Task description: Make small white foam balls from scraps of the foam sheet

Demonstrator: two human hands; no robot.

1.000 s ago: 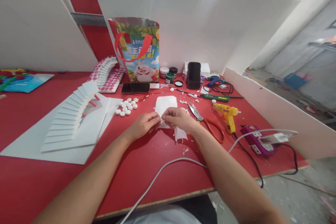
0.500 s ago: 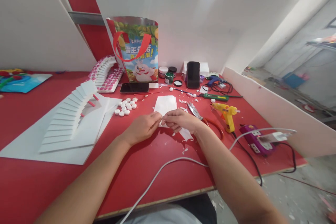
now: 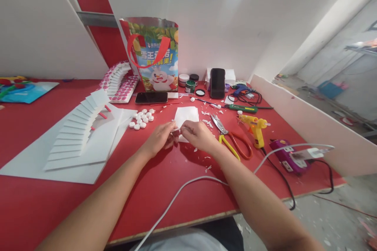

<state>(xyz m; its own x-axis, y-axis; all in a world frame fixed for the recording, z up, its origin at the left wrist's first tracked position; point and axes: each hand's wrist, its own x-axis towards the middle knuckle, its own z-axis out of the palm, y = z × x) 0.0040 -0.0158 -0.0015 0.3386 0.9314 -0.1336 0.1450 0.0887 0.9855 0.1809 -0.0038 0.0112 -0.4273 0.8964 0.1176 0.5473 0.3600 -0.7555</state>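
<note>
My left hand point(image 3: 160, 138) and my right hand point(image 3: 198, 135) meet over the table's middle, fingers pinched together. Between the fingertips is a small whitish thing, too small to make out. Below and beyond them lies a stack of white paper point(image 3: 186, 115). Several round white pieces point(image 3: 143, 119) sit left of the paper. White scraps point(image 3: 207, 123) are scattered to the right, beside scissors point(image 3: 218, 124) with red and yellow handles. A curved white stepped model point(image 3: 72, 131) stands on white board at the left.
A yellow glue gun point(image 3: 255, 128) and a purple power strip point(image 3: 287, 157) are at the right. A white cable point(image 3: 188, 182) crosses the front. Behind stand a printed bag point(image 3: 157, 60), small jars point(image 3: 190, 86) and an upright phone point(image 3: 217, 83); another phone point(image 3: 151, 97) lies flat.
Both hands have shifted slightly left. My right forearm has moved off the scissors, showing their yellow handle. The white piece near my right wrist no longer shows there.
</note>
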